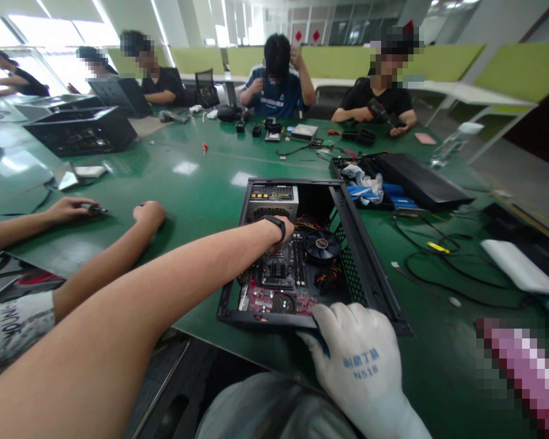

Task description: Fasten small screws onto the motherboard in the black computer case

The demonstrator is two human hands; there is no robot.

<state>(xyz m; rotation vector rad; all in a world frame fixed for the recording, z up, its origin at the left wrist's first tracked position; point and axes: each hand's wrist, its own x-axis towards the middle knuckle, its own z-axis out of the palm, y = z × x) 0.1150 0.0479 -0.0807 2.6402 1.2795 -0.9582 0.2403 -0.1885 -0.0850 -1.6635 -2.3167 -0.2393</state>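
Note:
An open black computer case [370, 268] lies flat on the green table [187, 183] in front of me. Inside it are a motherboard [279, 274], a round black cooler fan [321, 244] and a grey power supply [272, 201]. My bare left hand [281, 235], a black band on its wrist, reaches down into the case above the motherboard, and its fingers are hidden. My right hand [354, 353], in a white glove, is closed over the near edge of the case.
A co-worker's two forearms [96, 268] rest on the table at the left, one hand [68, 209] on a small tool. A second opened case [421, 183] lies at the back right, with loose cables [439, 262] and a white box [519, 265]. Several people sit opposite.

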